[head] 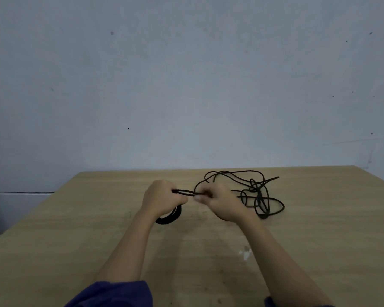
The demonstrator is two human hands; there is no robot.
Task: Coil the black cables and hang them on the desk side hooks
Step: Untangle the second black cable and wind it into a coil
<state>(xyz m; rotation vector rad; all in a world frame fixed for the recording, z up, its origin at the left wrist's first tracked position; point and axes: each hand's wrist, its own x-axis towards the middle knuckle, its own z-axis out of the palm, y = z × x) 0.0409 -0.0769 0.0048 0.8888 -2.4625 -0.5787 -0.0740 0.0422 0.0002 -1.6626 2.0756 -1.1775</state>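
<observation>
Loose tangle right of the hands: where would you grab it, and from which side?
Probably the straight end poking out of the tangle at its far right: it lies flat on the desk, clear of the crossed loops. Pinch it from above, coming from the right; grabbing the knotted middle would likely tighten it.

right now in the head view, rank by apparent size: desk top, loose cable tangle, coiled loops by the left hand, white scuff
1. desk top
2. loose cable tangle
3. coiled loops, partly hidden under the left hand, so full size unsure
4. white scuff
</observation>
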